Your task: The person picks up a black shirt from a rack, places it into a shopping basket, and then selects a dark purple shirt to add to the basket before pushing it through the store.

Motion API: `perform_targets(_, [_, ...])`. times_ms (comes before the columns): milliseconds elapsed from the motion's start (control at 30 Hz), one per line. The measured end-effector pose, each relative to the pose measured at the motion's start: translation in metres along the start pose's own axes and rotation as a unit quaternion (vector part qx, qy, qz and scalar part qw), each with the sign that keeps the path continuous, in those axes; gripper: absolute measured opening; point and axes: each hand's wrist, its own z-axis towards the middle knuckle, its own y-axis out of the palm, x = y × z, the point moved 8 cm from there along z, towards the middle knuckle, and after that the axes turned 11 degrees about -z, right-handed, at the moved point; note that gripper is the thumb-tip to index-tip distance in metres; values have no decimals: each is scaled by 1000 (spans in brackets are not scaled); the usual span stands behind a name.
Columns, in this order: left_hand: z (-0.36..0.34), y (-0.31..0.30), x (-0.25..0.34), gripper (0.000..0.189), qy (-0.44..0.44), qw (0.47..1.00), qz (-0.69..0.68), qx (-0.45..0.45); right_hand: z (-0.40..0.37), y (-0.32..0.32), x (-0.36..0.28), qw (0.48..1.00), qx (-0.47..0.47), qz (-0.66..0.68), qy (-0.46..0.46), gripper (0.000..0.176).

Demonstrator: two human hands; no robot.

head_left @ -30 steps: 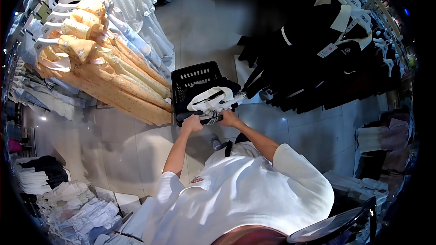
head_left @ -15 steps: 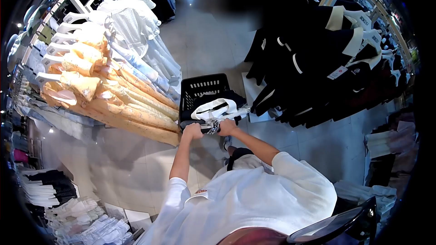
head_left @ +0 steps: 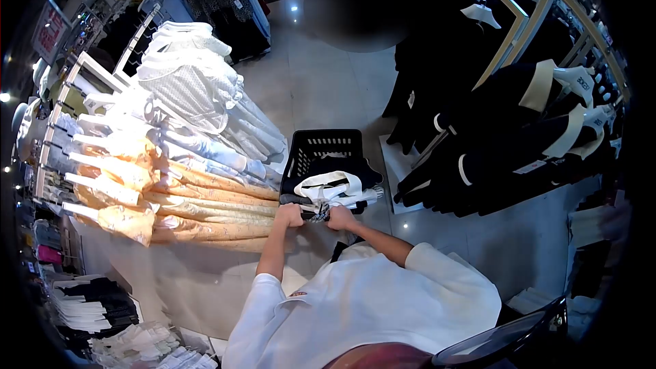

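I see my left hand (head_left: 290, 216) and right hand (head_left: 340, 218), fingers wrapped around the near edge of the black plastic basket (head_left: 298, 154) at 12 o'clock. White and dark cloth clothes (head_left: 316, 185) lie inside. Orange cloth dresses (head_left: 205, 224) hang at 9 o'clock.

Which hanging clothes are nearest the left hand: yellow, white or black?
The yellow dresses: their lower ends reach beside the left hand. The white garments hang farther ahead; the black garments hang on the right.
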Motion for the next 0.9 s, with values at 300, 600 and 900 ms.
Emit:
perform_targets(300, [52,-77,3,41,-6,1000,24,-14,56,-61,5,998,29,43,25,26])
perform_targets(600, [139,-141,-5,39,35,999,15,7,132,-105,36,995,35,50,80,33])
perform_targets(900, [220,-218,13,29,101,994,4,40,213,-152,87,985,56,64,147,37])
